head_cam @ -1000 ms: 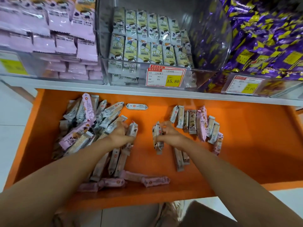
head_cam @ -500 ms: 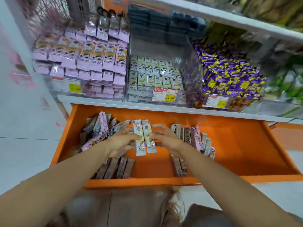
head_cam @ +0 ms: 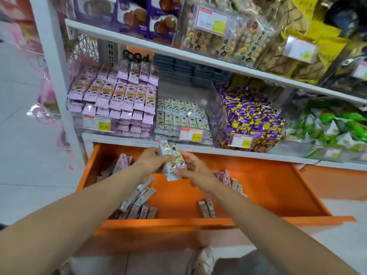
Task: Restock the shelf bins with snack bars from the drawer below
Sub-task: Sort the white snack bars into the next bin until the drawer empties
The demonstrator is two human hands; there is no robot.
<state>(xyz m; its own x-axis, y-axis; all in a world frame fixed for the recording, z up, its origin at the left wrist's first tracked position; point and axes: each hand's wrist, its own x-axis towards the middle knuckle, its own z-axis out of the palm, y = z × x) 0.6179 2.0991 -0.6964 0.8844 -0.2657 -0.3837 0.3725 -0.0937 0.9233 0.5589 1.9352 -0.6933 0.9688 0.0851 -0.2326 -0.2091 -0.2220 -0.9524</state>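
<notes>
Store shelving (head_cam: 198, 60) rises behind the orange drawer (head_cam: 258, 185). Just above the drawer, a small bundle of snack bars (head_cam: 172, 160) is gripped by the left hand (head_cam: 153, 160) and right hand (head_cam: 193, 169), fingers curled round it. The wrappers are judged light, slick and crushable, best held mid-length.
</notes>
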